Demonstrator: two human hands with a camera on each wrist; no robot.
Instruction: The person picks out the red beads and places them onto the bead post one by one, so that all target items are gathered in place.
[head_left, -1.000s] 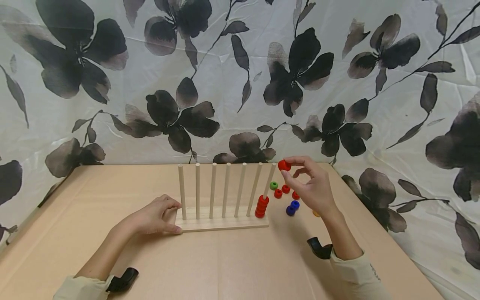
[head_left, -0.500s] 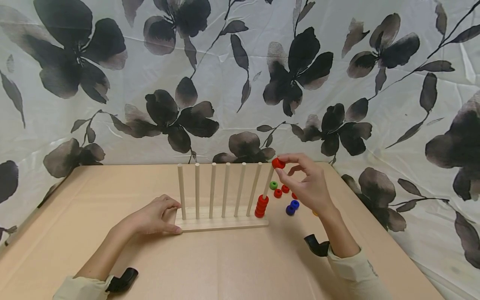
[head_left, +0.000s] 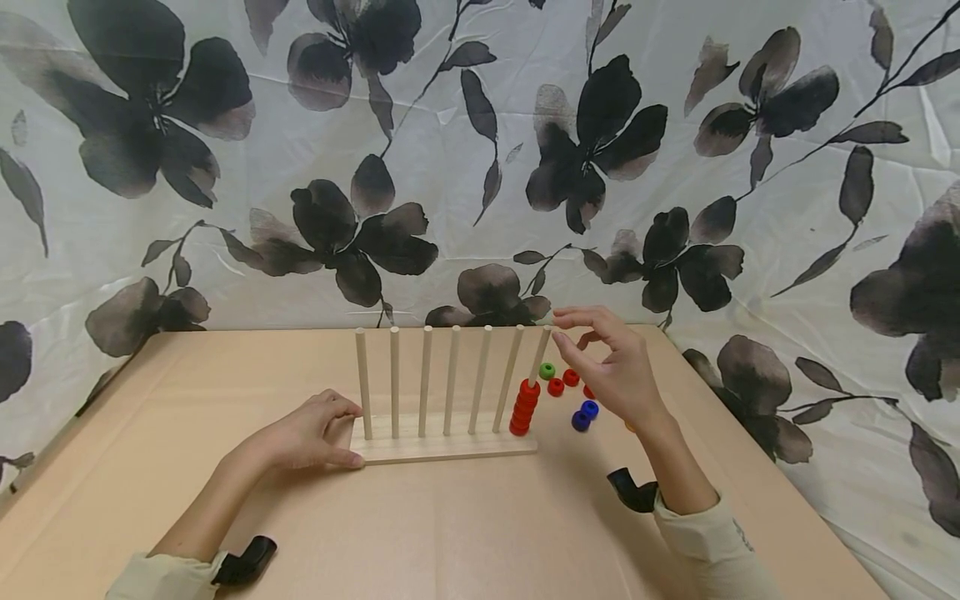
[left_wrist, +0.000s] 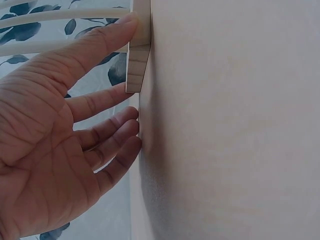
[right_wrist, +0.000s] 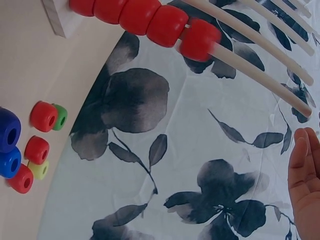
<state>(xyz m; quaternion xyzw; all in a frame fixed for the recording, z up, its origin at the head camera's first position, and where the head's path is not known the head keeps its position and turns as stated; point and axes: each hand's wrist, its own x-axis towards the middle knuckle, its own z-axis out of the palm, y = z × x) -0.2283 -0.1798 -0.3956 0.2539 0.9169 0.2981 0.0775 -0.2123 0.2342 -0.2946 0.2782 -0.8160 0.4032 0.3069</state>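
A pale wooden peg rack [head_left: 450,450] stands on the table, with several upright pegs. My left hand [head_left: 311,433] pinches the left end of its base, thumb at the front edge. In the left wrist view, the thumb and index finger touch the wooden base [left_wrist: 137,65], while the other fingers are off it. Several red beads [head_left: 524,408] are stacked on the rightmost peg. In the right wrist view, the top red bead [right_wrist: 200,40] is blurred and slightly apart from those below. Beside that peg's tip, my right hand [head_left: 618,367] holds nothing, thumb and fingers apart.
Loose beads lie right of the rack: a green bead [head_left: 547,371], several red beads [head_left: 556,387] and two blue beads [head_left: 581,421]. A yellow bead [right_wrist: 38,170] also shows in the right wrist view. Behind the table [head_left: 450,533] hangs a floral curtain [head_left: 480,167].
My right hand moved left with a red bead to the rightmost peg's top and let it go. The bead dropped down the peg onto the stack. The left hand stayed put.
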